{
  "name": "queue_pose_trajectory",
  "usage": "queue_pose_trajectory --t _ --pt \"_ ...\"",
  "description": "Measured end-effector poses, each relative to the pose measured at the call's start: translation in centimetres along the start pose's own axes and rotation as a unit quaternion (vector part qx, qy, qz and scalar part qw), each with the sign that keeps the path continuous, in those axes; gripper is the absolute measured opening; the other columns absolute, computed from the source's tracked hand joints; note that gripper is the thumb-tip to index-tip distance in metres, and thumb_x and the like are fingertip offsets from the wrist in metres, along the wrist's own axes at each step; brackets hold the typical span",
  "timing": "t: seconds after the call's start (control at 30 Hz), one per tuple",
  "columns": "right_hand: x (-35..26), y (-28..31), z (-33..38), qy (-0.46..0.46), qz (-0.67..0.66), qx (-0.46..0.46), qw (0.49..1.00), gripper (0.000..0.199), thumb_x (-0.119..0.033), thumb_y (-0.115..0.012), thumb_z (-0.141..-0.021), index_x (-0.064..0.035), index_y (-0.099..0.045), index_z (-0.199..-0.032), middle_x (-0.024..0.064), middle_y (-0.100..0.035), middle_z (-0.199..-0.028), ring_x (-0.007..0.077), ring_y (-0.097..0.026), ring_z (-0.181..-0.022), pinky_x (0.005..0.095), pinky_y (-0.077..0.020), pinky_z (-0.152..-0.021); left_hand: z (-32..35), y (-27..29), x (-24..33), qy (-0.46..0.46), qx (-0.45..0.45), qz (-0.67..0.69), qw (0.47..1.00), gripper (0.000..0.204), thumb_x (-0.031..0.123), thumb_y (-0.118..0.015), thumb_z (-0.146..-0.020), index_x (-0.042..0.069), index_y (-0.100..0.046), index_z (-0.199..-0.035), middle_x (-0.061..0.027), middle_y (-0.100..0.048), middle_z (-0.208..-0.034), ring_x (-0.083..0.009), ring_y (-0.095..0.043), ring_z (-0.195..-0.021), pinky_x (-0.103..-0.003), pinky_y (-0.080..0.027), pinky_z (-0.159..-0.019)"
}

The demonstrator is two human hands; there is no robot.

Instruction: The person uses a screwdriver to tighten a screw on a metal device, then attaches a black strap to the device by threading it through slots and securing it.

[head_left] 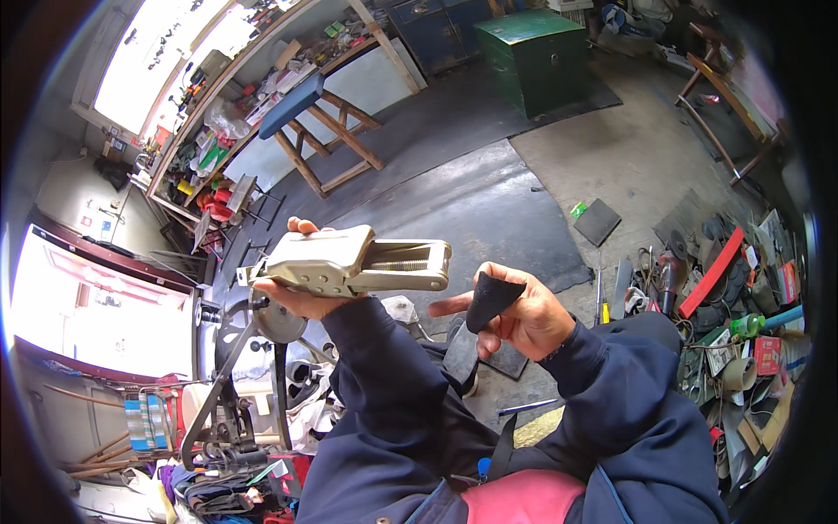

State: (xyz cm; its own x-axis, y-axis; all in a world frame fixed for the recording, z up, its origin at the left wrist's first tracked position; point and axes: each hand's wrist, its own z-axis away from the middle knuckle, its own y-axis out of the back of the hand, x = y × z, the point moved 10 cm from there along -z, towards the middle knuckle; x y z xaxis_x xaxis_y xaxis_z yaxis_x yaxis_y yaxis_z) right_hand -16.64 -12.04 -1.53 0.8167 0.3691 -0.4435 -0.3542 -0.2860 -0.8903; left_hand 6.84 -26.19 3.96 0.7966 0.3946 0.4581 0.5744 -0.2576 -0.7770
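Note:
My left hand [301,302] is wrapped round a pale gold metal mechanism [321,258], held level in front of me. Its riveted body narrows into an open frame at the right end, where a ribbed rod or coil [406,264] shows. To the right of it, and apart from it, my right hand [539,320] pinches a curved black piece of thin, rough-looking sheet [491,302]; I cannot tell whether it is leather, rubber or abrasive. One right finger stretches out toward the mechanism.
Left of my legs stands a dark metal machine with a wheel [279,321]. Tools and scraps crowd the right side, with a red strip [711,272] among them. Farther off are a blue-topped wooden stool [295,103], a green chest [534,63] and a cluttered workbench [262,112]. Black mats cover the floor.

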Motion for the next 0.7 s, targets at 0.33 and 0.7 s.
queue_pose_trajectory --t 0.33,0.7 --pt "-1.2 1.1 -0.4 0.057 0.089 0.078 0.991 0.01 -0.001 -0.062 -0.096 -0.009 -0.056 -0.096 0.0251 -0.063 -0.133 0.0158 -0.068 -0.074 0.0302 -0.0598 -0.07 -0.1 -2.0 2.8 0.012 -0.157 0.138 0.978 0.078 0.074 -0.063 -0.086 0.011 -0.058 -0.132 -0.0205 -0.057 -0.135 -0.0358 -0.065 -0.117 -0.059 -0.052 -0.092" --pt "-0.3 0.3 -1.0 0.094 0.248 0.08 0.961 0.018 0.004 -0.07 -0.089 -0.0064 -0.056 -0.092 0.0149 -0.054 -0.141 0.0163 -0.058 -0.118 0.0338 -0.0474 -0.105 1.3 -5.0 1.6 0.054 -0.235 0.154 0.958 0.08 0.075 -0.064 -0.084 0.012 -0.056 -0.133 -0.0224 -0.053 -0.141 -0.0416 -0.065 -0.116 -0.061 -0.054 -0.091"
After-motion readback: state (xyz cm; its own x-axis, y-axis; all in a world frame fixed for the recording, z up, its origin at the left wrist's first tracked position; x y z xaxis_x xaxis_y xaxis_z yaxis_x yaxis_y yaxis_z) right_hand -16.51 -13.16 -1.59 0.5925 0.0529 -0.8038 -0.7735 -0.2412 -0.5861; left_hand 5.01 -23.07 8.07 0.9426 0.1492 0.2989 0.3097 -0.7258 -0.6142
